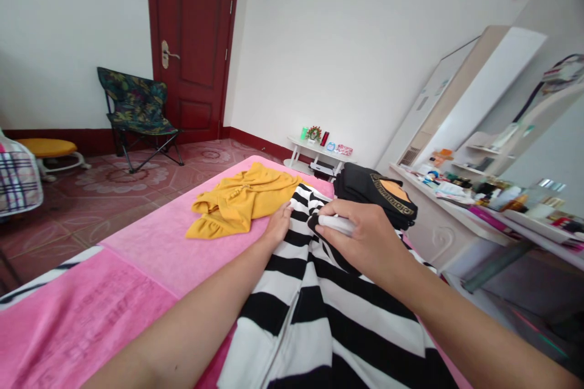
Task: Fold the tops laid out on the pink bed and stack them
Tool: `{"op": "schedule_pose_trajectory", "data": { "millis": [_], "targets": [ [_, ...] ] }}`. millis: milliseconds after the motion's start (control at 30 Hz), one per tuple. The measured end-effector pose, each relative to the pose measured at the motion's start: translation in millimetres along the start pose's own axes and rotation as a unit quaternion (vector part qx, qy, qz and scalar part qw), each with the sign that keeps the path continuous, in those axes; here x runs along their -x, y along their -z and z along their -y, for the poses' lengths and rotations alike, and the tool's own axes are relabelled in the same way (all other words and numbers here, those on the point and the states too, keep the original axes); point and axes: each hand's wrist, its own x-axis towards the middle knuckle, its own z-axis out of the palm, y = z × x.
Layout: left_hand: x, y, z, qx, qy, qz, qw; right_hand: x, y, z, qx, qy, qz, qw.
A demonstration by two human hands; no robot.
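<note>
A black-and-white striped garment (pixel 314 310) lies spread on the pink cover (pixel 159 237), its zipper running down the left part. My left hand (pixel 278 224) rests flat on the garment's upper left edge, fingers pointing away from me. In my right hand (pixel 360 228) a bunched part of the striped cloth is pinched between thumb and fingers, near the garment's top. Just beyond my left hand is a crumpled yellow garment (pixel 246 194). Folded black clothes (pixel 365 185) with a gold pattern lie past my right hand.
A dressing table (pixel 438 213) crowded with bottles and small items stands at the right. Beyond the bed is a low white shelf (pixel 314 147). A folding chair (pixel 137 109) stands before the red door (pixel 196 42), with a yellow stool (pixel 50 147) at the far left.
</note>
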Motion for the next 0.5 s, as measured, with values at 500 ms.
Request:
{"op": "schedule_pose_trajectory", "data": {
  "millis": [500],
  "targets": [
    [-5.6,-1.4,7.1,0.007,0.024,0.0,1.0,54.1,-59.8,48.5,0.049,0.093,0.215,0.971]
  ]
}}
